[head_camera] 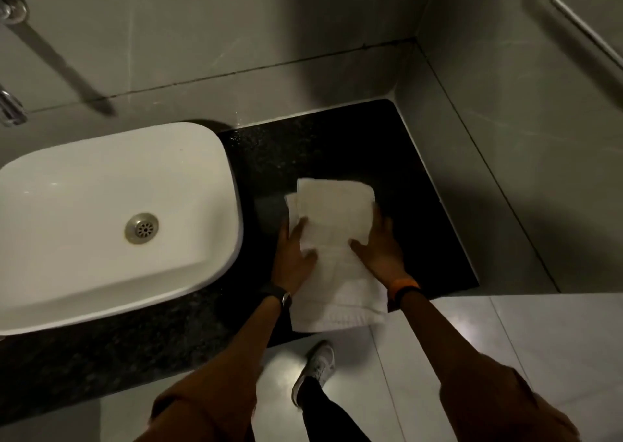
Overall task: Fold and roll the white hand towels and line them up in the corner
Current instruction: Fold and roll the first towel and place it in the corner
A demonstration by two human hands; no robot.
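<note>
White hand towel is pressed flat on a dark counter under two hands, folded but not yet rolled.

The towel is laid lengthwise beneath and between the hands, its near end at the counter's front edge and its far end doubled over just ahead of the fingertips, judged to be held down so the fold keeps. The left hand is spread flat on the cloth, gripping nothing. The right hand is set on the right edge, thumb on top; whether its fingers are curled under cannot be told. One towel is counted for certain, one sink left of the left hand, and no rolls in the corner beyond the right hand.
</note>
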